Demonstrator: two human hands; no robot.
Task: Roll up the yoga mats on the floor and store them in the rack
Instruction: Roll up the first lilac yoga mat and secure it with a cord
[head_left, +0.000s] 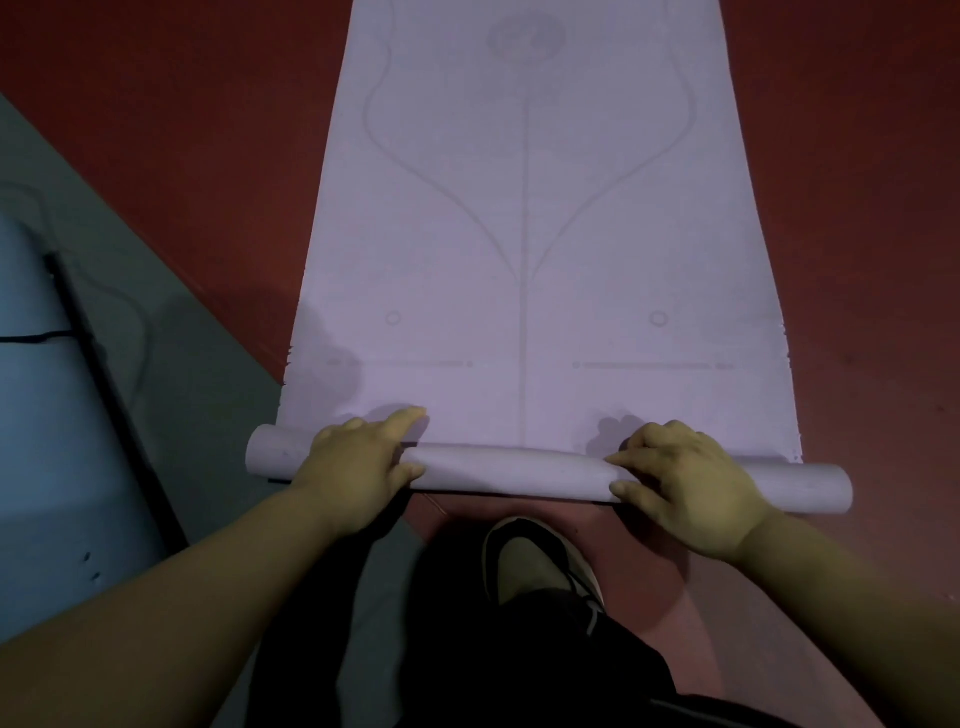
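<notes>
My mat (530, 234) lies lengthwise up the middle of the frame, pale purple, running from my hands to the top edge. It has faint printed lines: a centre line, two curves that swell out toward the top, two small rings and a broken cross line lower down. Its near end is wound into a thin roll (519, 470) that lies across the lower middle of the frame. The roll's two ends stick out a little past the flat part's side edges.

My left hand (358, 467) sits on the roll left of centre. The palm is on top, the fingers are curled over the far side and the thumb is on the near side. My right hand (685, 478) holds the roll right of centre in the same way, fingers bent over it and thumb pointing inward along it. Both hands are closed on the roll, well apart from each other.

The floor (857, 208) under the mat is dark red. At the left of the frame a grey mat (171, 322) lies at an angle, its corner reaching under the roll's left end. A blue mat (47, 415) lies on top of it, with a black cord (78, 312) along its edge. Below the roll, between my forearms, I see one shoe (535, 561) and my black trousers (467, 649).
</notes>
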